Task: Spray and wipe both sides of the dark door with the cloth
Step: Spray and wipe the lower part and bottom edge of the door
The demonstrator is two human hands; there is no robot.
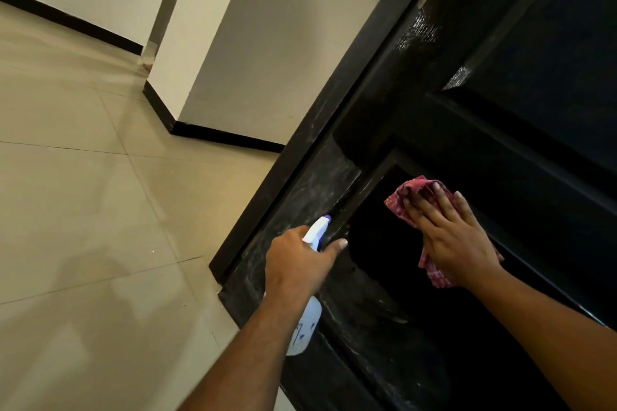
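Observation:
The dark panelled door (pixel 500 130) fills the right of the view, with wet streaks on its lower left stile and spray droplets higher up. My right hand (pixel 454 237) lies flat with straight fingers on a red checked cloth (pixel 407 197), pressing it against the door's lower recessed panel. My left hand (pixel 297 264) grips a white spray bottle (pixel 305 324) by the neck, thumb stretched out, nozzle (pixel 319 228) pointing at the door's left stile.
The dark door frame (pixel 300 157) runs diagonally beside the door. Beige floor tiles (pixel 83 210) spread to the left. A cream wall corner (pixel 207 53) with black skirting stands behind, and a hallway continues past it.

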